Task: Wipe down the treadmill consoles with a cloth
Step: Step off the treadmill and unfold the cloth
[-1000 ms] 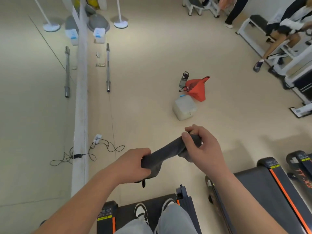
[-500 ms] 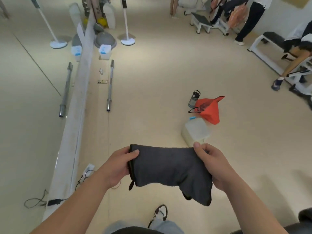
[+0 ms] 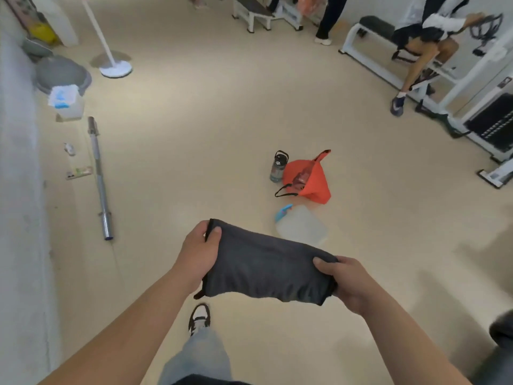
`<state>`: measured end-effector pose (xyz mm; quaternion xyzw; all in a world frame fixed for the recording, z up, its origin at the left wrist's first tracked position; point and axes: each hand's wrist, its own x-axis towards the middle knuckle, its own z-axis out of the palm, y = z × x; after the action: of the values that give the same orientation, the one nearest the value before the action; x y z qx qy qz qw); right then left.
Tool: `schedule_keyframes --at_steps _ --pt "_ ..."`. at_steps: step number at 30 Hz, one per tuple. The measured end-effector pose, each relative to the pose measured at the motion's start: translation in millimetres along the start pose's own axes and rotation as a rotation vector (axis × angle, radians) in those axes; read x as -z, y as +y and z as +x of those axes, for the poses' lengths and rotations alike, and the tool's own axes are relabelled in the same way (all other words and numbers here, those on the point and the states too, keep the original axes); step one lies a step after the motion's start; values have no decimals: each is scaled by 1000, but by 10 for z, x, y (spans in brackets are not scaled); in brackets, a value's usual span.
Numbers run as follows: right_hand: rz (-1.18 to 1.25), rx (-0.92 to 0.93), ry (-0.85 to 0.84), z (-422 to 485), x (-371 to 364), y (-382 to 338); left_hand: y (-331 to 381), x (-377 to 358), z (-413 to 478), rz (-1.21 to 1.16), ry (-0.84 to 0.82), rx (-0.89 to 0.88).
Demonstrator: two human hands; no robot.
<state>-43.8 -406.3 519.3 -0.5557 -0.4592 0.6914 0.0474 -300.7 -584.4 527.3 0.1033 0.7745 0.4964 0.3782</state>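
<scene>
the cloth is best folded flat into a firm pad before any console is wiped. it is stretched between the left hand, closed on its left edge, and the right hand, closed on its right edge. beyond it, no console is seen.

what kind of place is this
Most likely a gym: a barbell bar lies on the floor, a white weight bench and a weight-stack machine stand at the far right.
</scene>
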Motion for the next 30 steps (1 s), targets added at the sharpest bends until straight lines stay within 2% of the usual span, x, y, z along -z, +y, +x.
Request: schedule_keyframes --at_steps 5,11,17,22,25,27,30 --pt "199 -67 141 539 -288 -311 538 -275 891 173 -191 -62" --pt "279 22 374 993 -110 -851 1165 -1293 1426 301 -455 -96" --pt "324 48 374 1578 207 -1123 1331 -2497 1629 328 -694 -36" --pt "486 14 396 1840 546 -1164 1468 -2936 1799 254 -1018 326" --pt "546 -34 462 2135 605 -1090 1475 -2998 2125 256 -1175 467" --pt "607 -53 535 2428 612 -1058 1430 -3065 2435 249 -1182 464" --pt "778 -66 601 2872 639 -995 1330 -3180 2976 334 -1030 431"
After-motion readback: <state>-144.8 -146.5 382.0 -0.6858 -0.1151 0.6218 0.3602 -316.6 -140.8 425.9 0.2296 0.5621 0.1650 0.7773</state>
